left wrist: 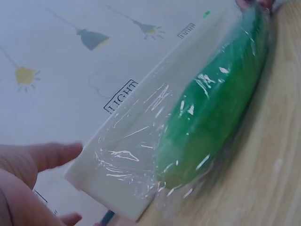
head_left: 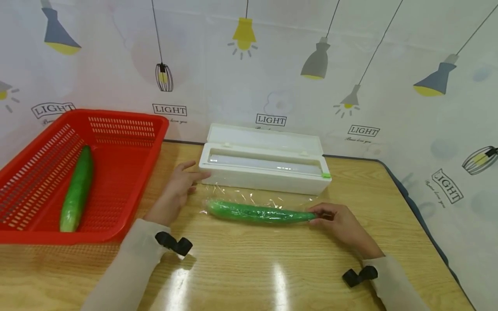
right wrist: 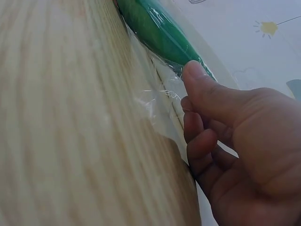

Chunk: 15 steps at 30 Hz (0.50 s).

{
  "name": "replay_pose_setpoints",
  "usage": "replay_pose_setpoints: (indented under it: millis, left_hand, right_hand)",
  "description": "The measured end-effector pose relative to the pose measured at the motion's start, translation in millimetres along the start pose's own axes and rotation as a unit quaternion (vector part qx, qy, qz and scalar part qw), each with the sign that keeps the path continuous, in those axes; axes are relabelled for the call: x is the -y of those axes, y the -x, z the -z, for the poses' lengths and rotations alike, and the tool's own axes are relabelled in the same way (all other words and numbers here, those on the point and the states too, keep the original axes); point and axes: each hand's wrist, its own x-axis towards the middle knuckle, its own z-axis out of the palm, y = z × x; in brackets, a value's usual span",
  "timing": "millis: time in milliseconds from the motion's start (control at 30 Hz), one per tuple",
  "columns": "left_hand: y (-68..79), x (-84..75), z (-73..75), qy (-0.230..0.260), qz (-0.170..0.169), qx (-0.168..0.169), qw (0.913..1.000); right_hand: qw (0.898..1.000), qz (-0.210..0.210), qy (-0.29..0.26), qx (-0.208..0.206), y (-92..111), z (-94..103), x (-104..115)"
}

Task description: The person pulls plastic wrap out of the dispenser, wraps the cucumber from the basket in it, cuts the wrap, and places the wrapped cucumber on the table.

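Observation:
A green cucumber (head_left: pixel 260 213) lies on the table in clear plastic wrap (left wrist: pixel 124 157), its thick end to the left. At its thin end my right hand (head_left: pixel 340 224) pinches the tip between thumb and curled fingers. In the right wrist view the thumb (right wrist: pixel 202 77) presses against the tip, with loose film beside it. My left hand (head_left: pixel 179 188) is held with fingers spread near the left end of the white wrap box (head_left: pixel 264 183), holding nothing. Whether a fingertip touches the box, I cannot tell. The box's lid stands raised and a film roll (head_left: pixel 264 164) lies inside.
A red plastic basket (head_left: pixel 134 203) stands at the left with another cucumber (head_left: pixel 78 190) in it. Behind the wooden table (head_left: pixel 241 268) hangs a white sheet (head_left: pixel 272 65) printed with lamps. A green piece (head_left: pixel 326 175) sits at the box's right end.

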Motion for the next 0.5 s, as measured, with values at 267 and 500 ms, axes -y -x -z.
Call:
replay_pose_setpoints:
  millis: [267, 500]
  left_hand:
    - [54.8, -1.3, -4.7, -0.060, -0.092, -0.074, 0.9911]
    - [68.3, 44.3, 10.1, -0.287, -0.259, 0.038, 0.9212]
  right_hand:
    - [1.000, 0.007, -0.006, 0.007, 9.4, -6.4, -2.1]
    - [0.999, 0.026, -0.032, 0.012, 11.7, -5.9, 0.8]
